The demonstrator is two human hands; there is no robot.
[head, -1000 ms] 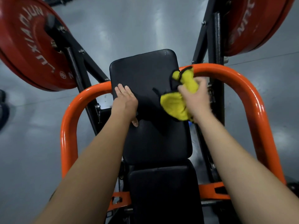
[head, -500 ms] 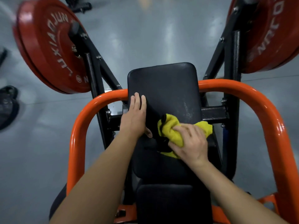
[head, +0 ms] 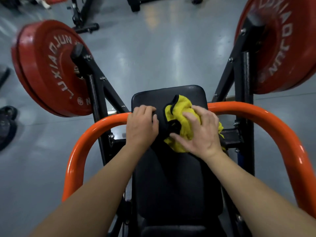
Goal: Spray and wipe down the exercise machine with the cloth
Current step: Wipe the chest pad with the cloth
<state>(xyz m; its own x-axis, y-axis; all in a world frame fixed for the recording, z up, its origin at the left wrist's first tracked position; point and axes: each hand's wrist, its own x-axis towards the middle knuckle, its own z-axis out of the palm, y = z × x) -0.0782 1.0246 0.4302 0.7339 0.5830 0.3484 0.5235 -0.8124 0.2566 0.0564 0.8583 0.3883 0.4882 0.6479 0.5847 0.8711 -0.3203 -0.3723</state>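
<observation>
Hands, two: left hand [head: 142, 124] grips one black pad [head: 171, 177]; right hand [head: 201, 132] presses flat on one yellow cloth [head: 179, 106].

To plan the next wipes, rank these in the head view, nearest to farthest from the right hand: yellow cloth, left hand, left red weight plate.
1. Yellow cloth, pressed under the right hand on the black pad.
2. Left hand, just beside it, gripping the pad's left edge.
3. Left red weight plate, far upper left.

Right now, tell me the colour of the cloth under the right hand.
The cloth is yellow with black edging, seen best in the head view.
</observation>
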